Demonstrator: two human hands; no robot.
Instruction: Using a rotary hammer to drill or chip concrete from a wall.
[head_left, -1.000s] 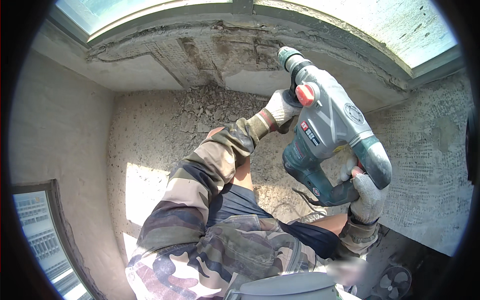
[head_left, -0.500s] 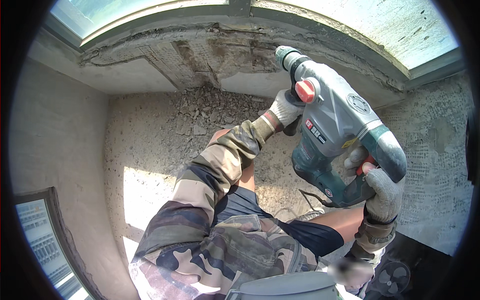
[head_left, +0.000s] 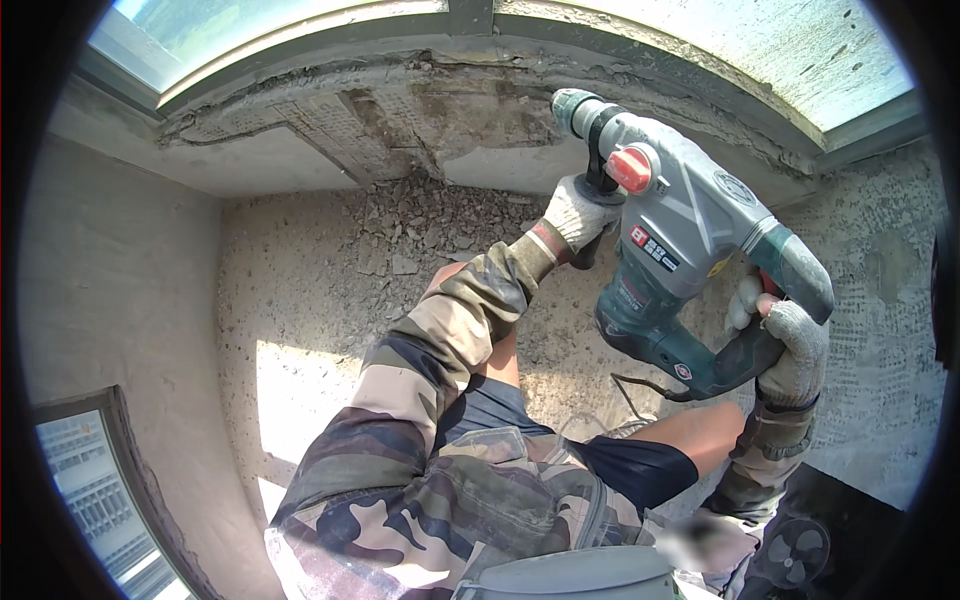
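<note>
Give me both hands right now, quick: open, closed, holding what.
Left hand: closed, holding the side handle of the power drill.
Right hand: closed, holding the drill's rear handle.

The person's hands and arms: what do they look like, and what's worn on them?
The left hand and right hand wear off-white, knitted-looking gloves; the left has a reddish band at the wrist. Camouflage sleeves in olive, tan, brown and black cover both arms.
</note>
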